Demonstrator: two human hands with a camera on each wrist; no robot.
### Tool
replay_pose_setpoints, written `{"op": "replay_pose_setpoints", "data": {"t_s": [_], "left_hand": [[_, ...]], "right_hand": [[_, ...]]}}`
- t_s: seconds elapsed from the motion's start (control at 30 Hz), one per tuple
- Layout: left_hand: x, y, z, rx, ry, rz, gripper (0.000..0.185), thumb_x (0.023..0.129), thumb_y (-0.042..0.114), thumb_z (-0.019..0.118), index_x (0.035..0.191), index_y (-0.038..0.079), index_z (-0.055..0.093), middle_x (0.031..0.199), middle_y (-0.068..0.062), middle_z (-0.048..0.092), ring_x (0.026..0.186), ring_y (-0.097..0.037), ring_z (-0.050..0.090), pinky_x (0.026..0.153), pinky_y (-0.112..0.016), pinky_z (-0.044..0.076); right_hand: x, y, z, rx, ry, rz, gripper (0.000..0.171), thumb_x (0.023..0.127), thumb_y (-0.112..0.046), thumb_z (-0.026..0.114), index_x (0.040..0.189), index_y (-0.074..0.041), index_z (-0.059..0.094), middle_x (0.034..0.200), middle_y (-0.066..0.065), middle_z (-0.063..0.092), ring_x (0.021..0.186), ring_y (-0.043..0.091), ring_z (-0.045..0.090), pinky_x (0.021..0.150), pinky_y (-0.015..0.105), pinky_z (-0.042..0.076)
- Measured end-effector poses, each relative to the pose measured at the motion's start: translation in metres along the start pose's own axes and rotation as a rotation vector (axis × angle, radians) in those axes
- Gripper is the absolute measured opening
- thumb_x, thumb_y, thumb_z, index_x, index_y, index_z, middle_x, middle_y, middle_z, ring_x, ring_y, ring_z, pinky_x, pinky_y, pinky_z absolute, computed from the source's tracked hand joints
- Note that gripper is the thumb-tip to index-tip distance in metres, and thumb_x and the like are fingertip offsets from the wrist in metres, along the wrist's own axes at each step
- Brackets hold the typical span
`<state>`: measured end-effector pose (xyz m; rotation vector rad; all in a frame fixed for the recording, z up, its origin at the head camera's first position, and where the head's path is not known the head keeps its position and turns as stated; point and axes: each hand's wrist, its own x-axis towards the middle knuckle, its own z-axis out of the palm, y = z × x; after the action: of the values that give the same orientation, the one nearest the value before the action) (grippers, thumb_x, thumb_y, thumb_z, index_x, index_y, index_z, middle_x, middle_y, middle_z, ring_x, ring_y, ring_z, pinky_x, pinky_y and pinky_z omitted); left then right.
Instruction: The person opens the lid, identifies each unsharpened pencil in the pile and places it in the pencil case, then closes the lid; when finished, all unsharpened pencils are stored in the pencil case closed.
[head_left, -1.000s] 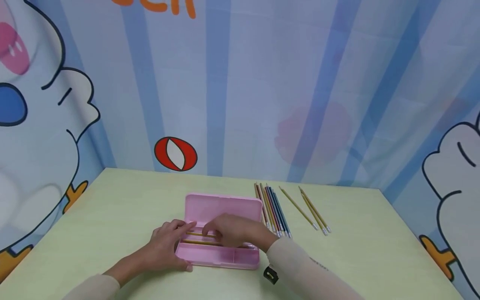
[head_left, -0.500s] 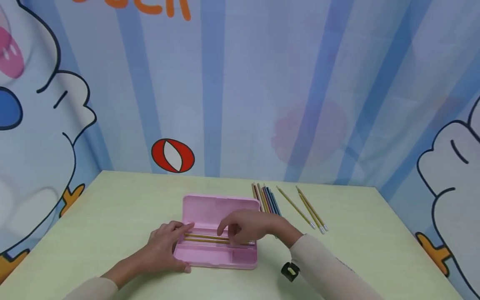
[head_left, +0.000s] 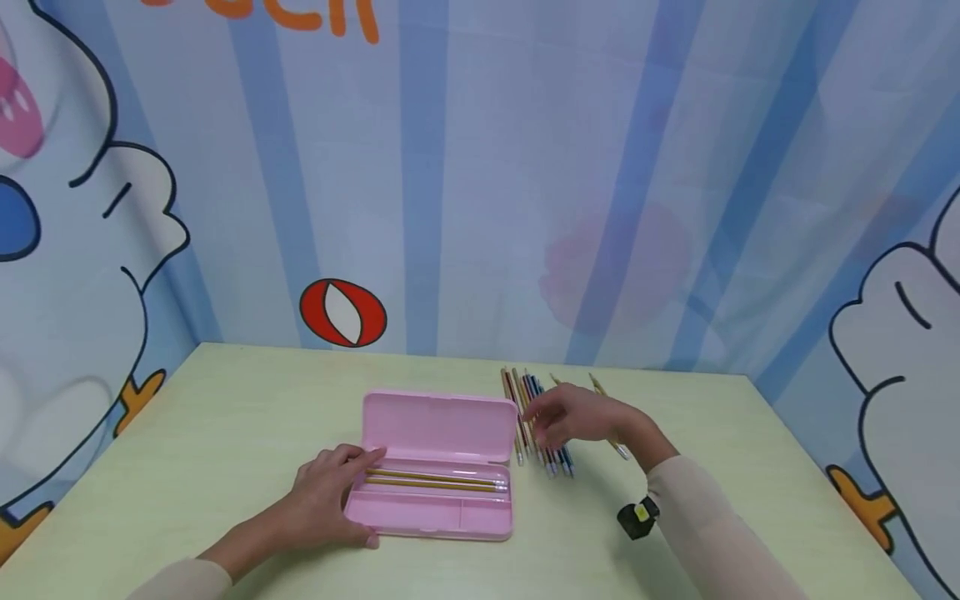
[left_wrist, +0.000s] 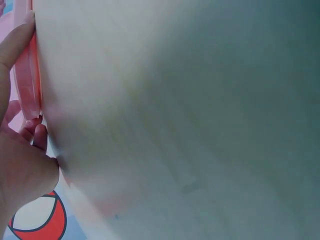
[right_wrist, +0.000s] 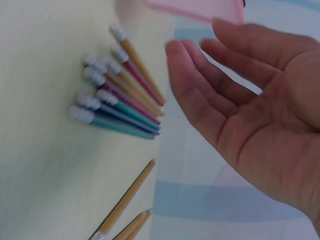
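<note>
A pink pencil case (head_left: 420, 518) lies on the table with its lid (head_left: 438, 425) raised at the back. Yellow pencils (head_left: 427, 482) lie lengthwise in its rear compartment. My left hand (head_left: 322, 496) grips the case's left end, thumb at the front and fingers toward the back; the left wrist view shows the thumb on the case's edge (left_wrist: 27, 75). Beside the case, my right hand (head_left: 581, 417) hovers over a row of coloured pencils (head_left: 551, 457), fingers loosely bent. In the right wrist view the right hand (right_wrist: 250, 100) holds nothing and is apart from the pencils (right_wrist: 117, 95).
Right of the row lie separate yellow pencils (right_wrist: 127, 197), partly hidden behind the right hand in the head view. The pale yellow table (head_left: 247, 417) ends at a blue striped backdrop (head_left: 480, 208). A small black device (head_left: 638, 518) shows at the right wrist.
My right hand has let go of a yellow pencil in the case and moved right, out over the coloured pencils. The left hand stays at the case's left end.
</note>
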<state>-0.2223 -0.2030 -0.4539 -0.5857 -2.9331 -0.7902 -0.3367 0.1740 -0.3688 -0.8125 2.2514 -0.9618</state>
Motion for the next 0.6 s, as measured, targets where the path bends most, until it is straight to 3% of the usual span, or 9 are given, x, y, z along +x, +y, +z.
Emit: {"op": "replay_pose_setpoints", "data": {"t_s": [0.17,0.3,0.43,0.6], "left_hand": [[-0.001,0.0,0.001,0.001,0.003,-0.003,0.108,0.056,0.054,0.093,0.148,0.018,0.049,0.131,-0.004,0.053,0.109,-0.02,0.045,0.095,-0.052,0.035],[-0.001,0.0,0.001,0.0,0.003,-0.003,0.108,0.056,0.053,0.093,0.148,0.018,0.049,0.13,-0.004,0.053,0.109,-0.02,0.045,0.094,-0.052,0.035],[0.0,0.0,0.001,-0.007,-0.008,-0.014,0.107,0.057,0.053,0.093,0.148,0.018,0.049,0.13,-0.003,0.053,0.109,-0.02,0.045,0.094,-0.051,0.035],[0.0,0.0,0.0,-0.002,0.0,-0.001,0.107,0.057,0.053,0.093,0.148,0.017,0.049,0.129,-0.003,0.053,0.109,-0.021,0.046,0.093,-0.051,0.035]], "right_hand": [[0.005,0.022,-0.003,-0.009,0.193,0.034,0.035,0.095,-0.001,0.059,0.128,0.011,0.057,0.105,0.024,0.068,0.086,0.024,0.067,0.087,0.05,0.053],[0.012,0.036,0.0,-0.073,0.3,0.07,0.031,0.093,0.003,0.06,0.123,0.012,0.059,0.101,0.022,0.069,0.087,0.03,0.07,0.087,0.049,0.055],[0.016,0.044,0.005,-0.127,0.375,0.093,0.029,0.09,0.003,0.064,0.118,0.01,0.063,0.101,0.018,0.068,0.089,0.025,0.067,0.076,0.039,0.057],[0.019,0.045,0.01,-0.177,0.413,0.124,0.029,0.089,0.0,0.066,0.117,0.005,0.066,0.104,0.015,0.069,0.097,0.028,0.066,0.076,0.037,0.056]]}}
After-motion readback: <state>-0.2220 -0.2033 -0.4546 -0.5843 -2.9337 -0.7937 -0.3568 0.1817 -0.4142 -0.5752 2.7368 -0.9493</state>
